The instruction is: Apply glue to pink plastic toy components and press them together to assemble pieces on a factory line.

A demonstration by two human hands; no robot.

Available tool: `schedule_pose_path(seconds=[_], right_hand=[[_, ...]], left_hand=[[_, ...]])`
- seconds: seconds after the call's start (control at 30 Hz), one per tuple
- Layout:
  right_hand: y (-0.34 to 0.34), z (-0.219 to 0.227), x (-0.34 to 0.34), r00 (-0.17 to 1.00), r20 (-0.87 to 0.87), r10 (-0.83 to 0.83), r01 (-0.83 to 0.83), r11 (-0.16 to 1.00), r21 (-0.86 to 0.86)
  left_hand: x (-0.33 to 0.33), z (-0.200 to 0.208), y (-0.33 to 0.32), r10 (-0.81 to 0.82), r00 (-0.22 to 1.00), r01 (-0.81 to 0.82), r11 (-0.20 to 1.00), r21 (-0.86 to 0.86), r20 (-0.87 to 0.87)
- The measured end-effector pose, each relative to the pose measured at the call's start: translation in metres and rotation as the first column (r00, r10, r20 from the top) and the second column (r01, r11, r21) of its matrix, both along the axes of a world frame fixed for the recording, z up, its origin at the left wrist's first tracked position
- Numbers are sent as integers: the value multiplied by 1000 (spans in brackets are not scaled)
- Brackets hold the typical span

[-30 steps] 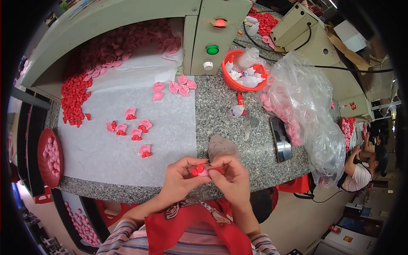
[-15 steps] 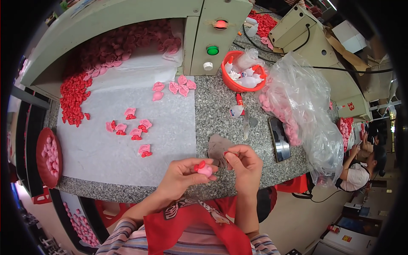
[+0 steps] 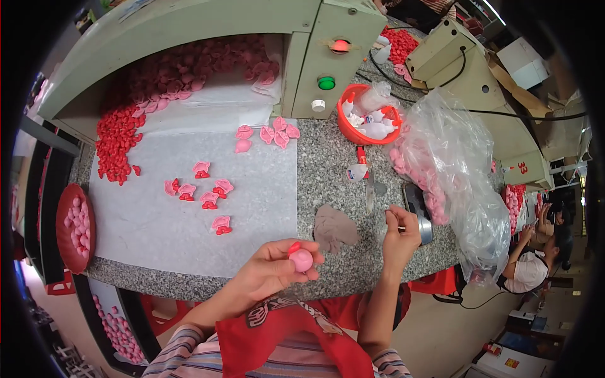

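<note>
My left hand (image 3: 270,272) is closed around a small pink ball-shaped piece (image 3: 301,259) with a red part (image 3: 294,247) at its top. To the right of it, my right hand (image 3: 402,238) hovers over the counter near the phone (image 3: 414,205), thumb and fingertips pinched together. Whatever is in that pinch, if anything, is too small to make out. A crumpled grey-brown cloth (image 3: 335,228) lies between the hands. On the white sheet (image 3: 157,239) sit several pink pieces with red feet (image 3: 209,200) and several plain pink pieces (image 3: 280,133).
A red basket (image 3: 343,120) of white bottles stands beyond a glue bottle (image 3: 357,171) and a knife (image 3: 370,198). Clear plastic bags (image 3: 463,145) cover the right side. A machine opening (image 3: 189,69) with pink pieces, a heap of red pieces (image 3: 116,148) and a red-brown tray (image 3: 61,230) are left.
My right hand has moved right, away from my left hand and the cloth. The red bit at its fingertips no longer shows. The piece in my left hand has turned slightly.
</note>
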State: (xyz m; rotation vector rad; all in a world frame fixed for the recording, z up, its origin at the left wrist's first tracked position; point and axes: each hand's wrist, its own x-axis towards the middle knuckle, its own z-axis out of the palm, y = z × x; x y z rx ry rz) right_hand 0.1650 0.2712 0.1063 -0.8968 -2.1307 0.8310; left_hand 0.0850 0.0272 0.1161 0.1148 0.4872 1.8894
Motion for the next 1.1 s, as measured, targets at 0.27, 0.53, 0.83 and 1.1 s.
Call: schedule_pose_path(seconds=[0.27, 0.53, 0.83, 1.1], right_hand=[[-8, 5, 6, 987, 159, -1, -46, 955, 293], [-69, 15, -7, 932, 84, 353, -348, 935, -69], [-112, 54, 2, 819, -181, 544, -570, 807, -153], [-121, 50, -1, 829, -221, 514, -554, 807, -205]], left_hand=[[-4, -9, 2, -18, 995, -2, 980, 200, 94], [-7, -8, 0, 39, 998, -44, 992, 114, 42], [0, 4, 1, 194, 948, -230, 966, -120, -251], [3, 3, 2, 311, 851, -377, 923, -79, -423]])
